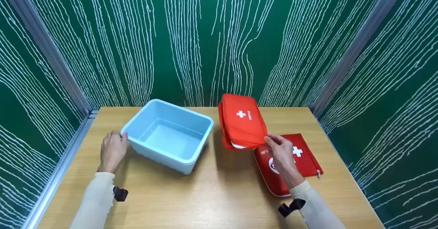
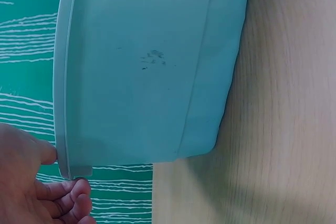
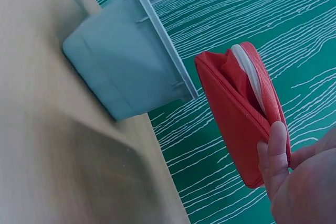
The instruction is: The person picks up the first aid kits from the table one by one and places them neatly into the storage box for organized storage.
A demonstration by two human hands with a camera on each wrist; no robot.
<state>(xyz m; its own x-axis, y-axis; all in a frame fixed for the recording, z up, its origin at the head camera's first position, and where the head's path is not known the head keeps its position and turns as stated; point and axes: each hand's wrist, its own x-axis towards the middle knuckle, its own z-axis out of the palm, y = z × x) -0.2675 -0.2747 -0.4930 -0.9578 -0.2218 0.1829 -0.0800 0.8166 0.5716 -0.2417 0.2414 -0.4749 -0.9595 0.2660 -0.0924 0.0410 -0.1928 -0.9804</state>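
A light blue plastic tub stands on the table, its inside bare. My left hand grips the tub's left rim corner, thumb and fingers on either side of the lip in the left wrist view. With thumb and fingertips my right hand pinches the near right corner of a red first aid pouch bearing a white cross. The pouch hangs above the table, right of the tub. In the right wrist view, the held pouch shows a gap along its zipped edge.
Below my right hand lie a red zip pouch with a white cross and a red case with a round white emblem, the two overlapping. Green panels with white lines enclose the wooden table at the back and sides.
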